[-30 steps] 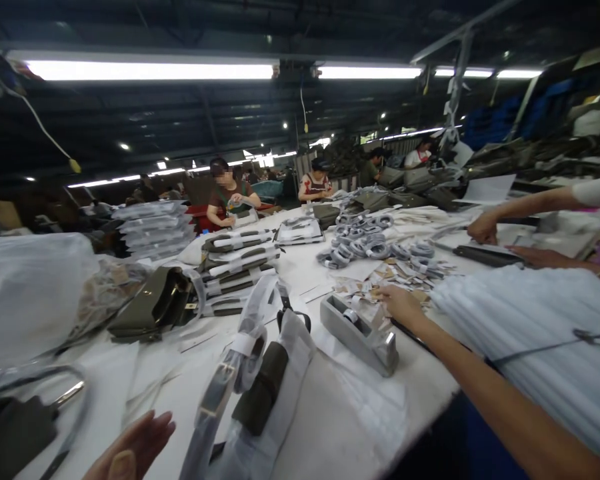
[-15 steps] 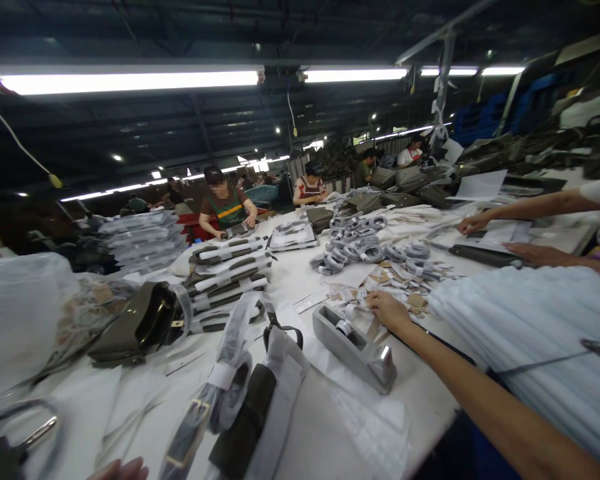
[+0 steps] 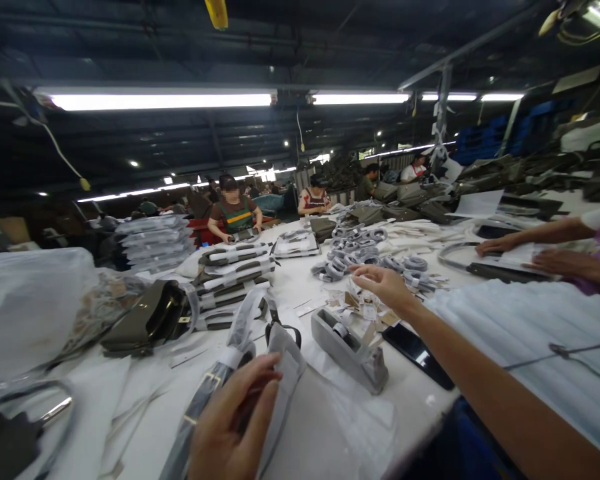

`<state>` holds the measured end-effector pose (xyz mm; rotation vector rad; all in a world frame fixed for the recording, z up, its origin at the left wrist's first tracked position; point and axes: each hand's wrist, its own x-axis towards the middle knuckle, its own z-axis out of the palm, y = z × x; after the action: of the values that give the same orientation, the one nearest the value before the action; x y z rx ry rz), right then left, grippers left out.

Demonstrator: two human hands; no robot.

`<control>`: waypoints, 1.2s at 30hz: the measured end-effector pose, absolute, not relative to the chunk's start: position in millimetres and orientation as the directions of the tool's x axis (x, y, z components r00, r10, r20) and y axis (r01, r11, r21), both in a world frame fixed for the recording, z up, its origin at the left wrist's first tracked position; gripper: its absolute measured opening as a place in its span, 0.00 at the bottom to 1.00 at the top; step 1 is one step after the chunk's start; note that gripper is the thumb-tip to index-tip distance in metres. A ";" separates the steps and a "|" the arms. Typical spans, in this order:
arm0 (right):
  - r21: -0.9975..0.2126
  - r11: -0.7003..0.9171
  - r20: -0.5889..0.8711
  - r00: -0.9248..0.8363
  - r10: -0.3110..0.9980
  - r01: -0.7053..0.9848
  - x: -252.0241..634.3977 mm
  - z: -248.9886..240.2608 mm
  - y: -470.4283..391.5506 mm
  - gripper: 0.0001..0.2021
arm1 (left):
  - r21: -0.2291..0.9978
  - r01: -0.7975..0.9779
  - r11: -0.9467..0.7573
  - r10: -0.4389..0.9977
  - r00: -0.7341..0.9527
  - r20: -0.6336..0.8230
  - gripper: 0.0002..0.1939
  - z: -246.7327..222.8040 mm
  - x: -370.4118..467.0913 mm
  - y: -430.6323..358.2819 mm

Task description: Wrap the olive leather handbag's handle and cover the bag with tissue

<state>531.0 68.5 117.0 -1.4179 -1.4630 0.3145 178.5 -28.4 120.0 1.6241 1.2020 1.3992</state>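
The left hand (image 3: 233, 420) curls over the wrapped bag (image 3: 289, 363) on the table (image 3: 325, 427); whether its grip clamps anything, I cannot tell. The right hand (image 3: 387, 287), fingers loosely apart, hovers above paper tags (image 3: 367, 309), probably heaped close for easy reach.

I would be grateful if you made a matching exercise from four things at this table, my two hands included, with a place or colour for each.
1. Tape dispenser
2. Phone
3. Left hand
4. Right hand

A. Black, near the edge of the table
B. Near the coiled straps
C. Grey, between the two hands
D. Beside the buckled strap

Pairs: 1-C, 2-A, 3-D, 4-B
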 end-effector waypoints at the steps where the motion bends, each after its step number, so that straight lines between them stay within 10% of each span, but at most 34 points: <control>1: -0.763 0.299 0.478 0.187 0.858 0.574 517.6 126.0 57.4 0.12 | 0.894 0.215 -0.392 0.920 0.083 0.383 0.19 125.7 196.4 -20.5; 11: -0.832 0.471 0.509 0.063 0.859 0.293 420.9 126.2 -16.2 0.14 | 0.894 0.061 -0.443 0.851 0.342 0.399 0.10 120.3 253.6 19.3; 22: -0.947 0.251 0.275 -0.101 0.956 -0.202 382.3 26.7 -46.3 0.18 | 0.964 -0.143 -0.225 0.923 0.285 0.257 0.17 79.7 225.0 -2.2; 29: -0.796 0.416 0.586 0.388 0.712 0.439 379.9 2.2 -55.3 0.10 | 0.945 0.037 -0.325 0.936 0.155 0.316 0.17 67.6 209.9 -11.0; 36: -0.395 0.397 0.888 0.232 0.398 0.829 385.0 4.1 -65.9 0.16 | 0.972 0.006 -0.235 0.963 0.133 0.232 0.20 58.8 205.0 -14.5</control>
<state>385.0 -65.9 4.1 -1.2059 -1.3786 -0.4252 205.0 -14.5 58.8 1.4569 1.0047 1.2675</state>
